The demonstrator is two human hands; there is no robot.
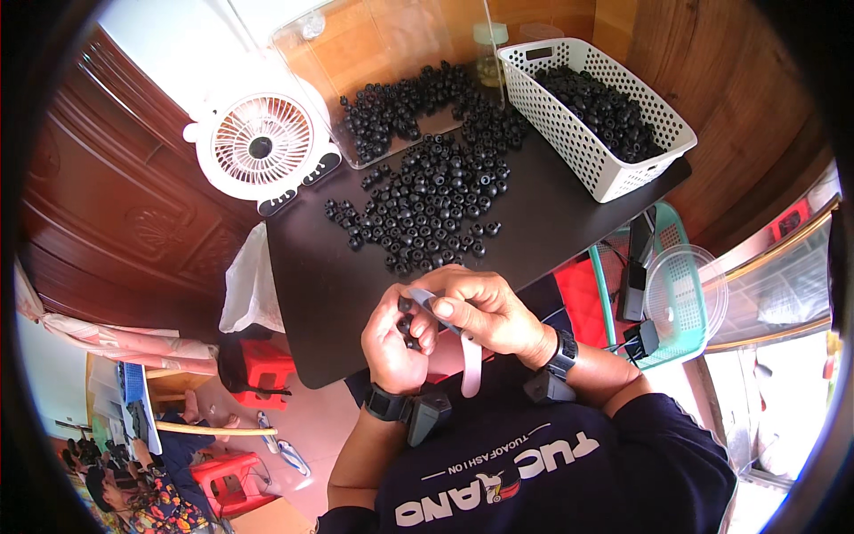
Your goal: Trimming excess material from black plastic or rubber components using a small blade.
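Note:
My left hand point(396, 343) is curled closed around a few small black bead-like pieces point(409, 329), which show between its fingers and palm. My right hand point(489, 311) pinches a slim greyish strip-like tool point(422, 295), its tip next to a black piece at the left fingertips. A pale pink curved strip point(471, 367) hangs below the right hand; whether it belongs to the same tool, I cannot tell. Both hands are close together over the near edge of the dark table point(311, 303). A spread heap of round black pieces with holes point(436, 200) lies beyond them.
A white perforated basket point(614, 182) full of black parts stands at the far right. A white fan point(261, 147) is at the far left, beside a clear upright panel point(356, 53). Lower right is a green basket point(680, 329). Another person point(133, 489) and red stools point(265, 369) are at left.

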